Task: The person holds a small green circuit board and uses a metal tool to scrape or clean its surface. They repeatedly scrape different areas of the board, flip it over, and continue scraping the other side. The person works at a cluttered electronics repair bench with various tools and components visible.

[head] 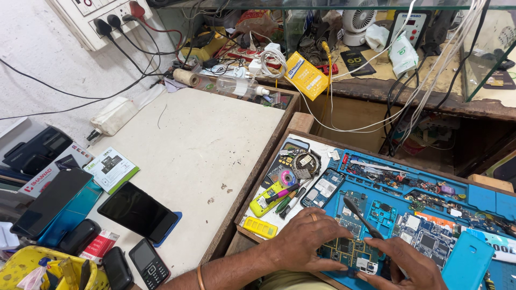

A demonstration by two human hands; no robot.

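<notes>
Two hands work close together at the lower edge of the view, over a blue work mat [486, 200] crowded with phone parts. The left hand [306, 240] lies palm-down with its fingers curled and spread over a green circuit board [344, 251], pressing it flat against the mat; a ring shows on one finger and a bangle [200, 277] on the wrist. The right hand [400, 264] is pinched shut around the handle of a dark brush [361, 216], whose head rises up and to the left above the board. The fingertips of the two hands nearly meet over the board's right end.

Just left of the left hand, on a white sheet, lie a yellow phone housing [260, 227], a pink-handled tool [282, 193] and several screwdrivers [290, 201]. A teal phone cover [466, 262] rests on the mat to the right of the right hand. Farther left, the pale counter [199, 145] carries a black smartphone [137, 211] and a small keypad phone [149, 262].
</notes>
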